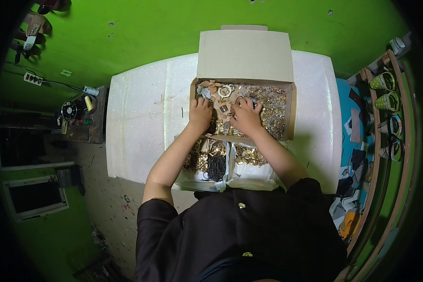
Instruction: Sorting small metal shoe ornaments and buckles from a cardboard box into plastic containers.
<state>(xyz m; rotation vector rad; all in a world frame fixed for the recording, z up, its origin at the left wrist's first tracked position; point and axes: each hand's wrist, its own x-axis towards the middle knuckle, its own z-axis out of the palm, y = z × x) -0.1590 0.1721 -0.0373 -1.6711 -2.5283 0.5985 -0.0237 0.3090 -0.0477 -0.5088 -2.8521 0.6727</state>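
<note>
A shallow cardboard box [290,110] lies open on the white table, its lid raised at the back. Small beads [275,105] and shiny trinkets fill its right part; larger gold, white and dark pieces are scattered on the left. My left hand [201,114] lies over the box's left wall, fingers reaching forward beside a crumpled whitish piece [203,91]. Within the box, my right hand [245,114] has its fingers spread and bent down among the small pieces. A dark bit shows by its fingertips. What lies under both palms is hidden.
Nearer me are open containers with gold chains, black beaded strands [216,168] and gold pieces [249,155]. The glittery white table [141,117] meets a green wall. At right stands a wooden rack with green shoes [387,101]; at left, a small table holds thread spools [89,102].
</note>
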